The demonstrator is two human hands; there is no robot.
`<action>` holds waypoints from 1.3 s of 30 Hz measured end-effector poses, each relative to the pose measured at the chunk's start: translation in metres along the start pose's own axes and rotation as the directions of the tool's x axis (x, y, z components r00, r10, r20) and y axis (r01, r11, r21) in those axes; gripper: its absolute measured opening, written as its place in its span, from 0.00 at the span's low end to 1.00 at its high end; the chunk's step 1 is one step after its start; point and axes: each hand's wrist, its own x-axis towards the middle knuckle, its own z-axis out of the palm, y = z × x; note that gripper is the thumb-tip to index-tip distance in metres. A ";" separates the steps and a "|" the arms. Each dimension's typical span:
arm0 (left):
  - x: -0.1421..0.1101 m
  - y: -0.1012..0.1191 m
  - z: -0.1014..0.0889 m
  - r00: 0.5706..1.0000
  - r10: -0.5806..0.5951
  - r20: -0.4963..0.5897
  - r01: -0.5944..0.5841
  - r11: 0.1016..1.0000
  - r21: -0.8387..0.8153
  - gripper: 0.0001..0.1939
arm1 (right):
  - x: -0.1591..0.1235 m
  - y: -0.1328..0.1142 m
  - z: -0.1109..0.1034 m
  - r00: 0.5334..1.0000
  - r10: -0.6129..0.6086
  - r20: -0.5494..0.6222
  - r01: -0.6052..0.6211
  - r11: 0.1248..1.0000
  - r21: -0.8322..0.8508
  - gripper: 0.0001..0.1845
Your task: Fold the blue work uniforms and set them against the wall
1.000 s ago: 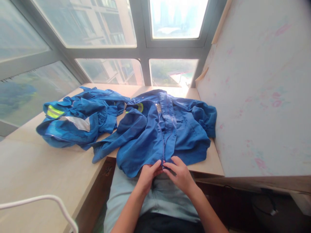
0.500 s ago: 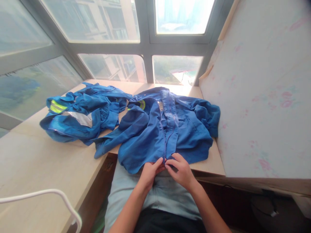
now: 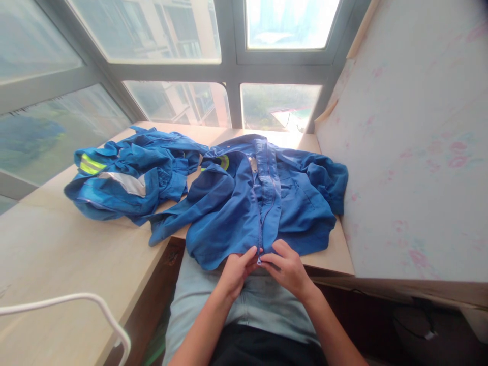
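Note:
A blue work jacket (image 3: 224, 223) lies spread over the table with its front zipper (image 3: 260, 231) running down toward me. At the bottom hem, my left hand (image 3: 238, 269) pinches the jacket's edge beside the zipper, thumb on top and fingers partly under the cloth. The small pale zipper pull (image 3: 259, 261) shows between my two hands. My right hand (image 3: 287, 267) has its thumb and fingertips closed at that pull, from the right side. Above the hands, the zipper's two sides lie apart.
A second blue garment (image 3: 125, 178) with yellow and silver reflective strips lies crumpled at left. The pale wooden table (image 3: 49, 244) carries both. A white cable (image 3: 76, 297) curves at lower left. Windows (image 3: 171, 101) stand behind, and a flower-patterned wall panel (image 3: 412, 152) bounds the right.
The zipper pull now shows at the hem, where it was hidden before. My right hand's fingers have drawn closer together around it. My left hand keeps its hold.

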 end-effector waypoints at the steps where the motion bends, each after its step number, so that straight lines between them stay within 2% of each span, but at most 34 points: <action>1: 0.000 0.000 0.000 1.000 0.004 0.004 -0.004 1.000 0.005 0.21 | 0.000 0.000 0.000 1.000 0.001 0.001 -0.001 1.000 -0.004 0.09; 8: -0.002 0.001 0.001 1.000 0.019 0.019 -0.020 0.999 0.040 0.23 | -0.003 -0.001 0.002 0.999 0.019 0.034 -0.018 0.999 -0.031 0.13; 12: -0.001 0.002 0.000 1.000 0.014 0.016 -0.014 0.999 0.033 0.23 | -0.002 -0.001 0.001 0.999 0.013 0.044 -0.012 0.999 -0.032 0.12; 19: -0.003 0.003 0.004 0.999 0.035 -0.002 -0.035 0.999 0.021 0.21 | -0.003 -0.003 0.006 0.995 0.026 -0.093 -0.021 0.999 0.047 0.11; 25: -0.002 -0.001 0.008 0.967 0.222 -0.125 -0.203 0.968 0.150 0.22 | -0.005 -0.008 0.006 0.983 0.050 -0.175 -0.037 0.997 0.075 0.09; 28: -0.001 -0.001 0.009 0.949 0.281 -0.141 -0.246 0.944 0.220 0.22 | -0.004 -0.010 0.006 0.979 0.058 -0.198 -0.042 0.996 0.083 0.09; 31: -0.001 -0.001 0.011 0.950 0.284 -0.128 -0.250 0.940 0.230 0.22 | -0.004 -0.013 0.007 0.976 0.062 -0.207 -0.047 0.996 0.080 0.09; 39: 0.000 -0.004 0.010 0.956 0.272 -0.114 -0.258 0.959 0.121 0.19 | -0.004 -0.013 0.011 0.966 0.012 -0.257 0.001 0.999 0.051 0.08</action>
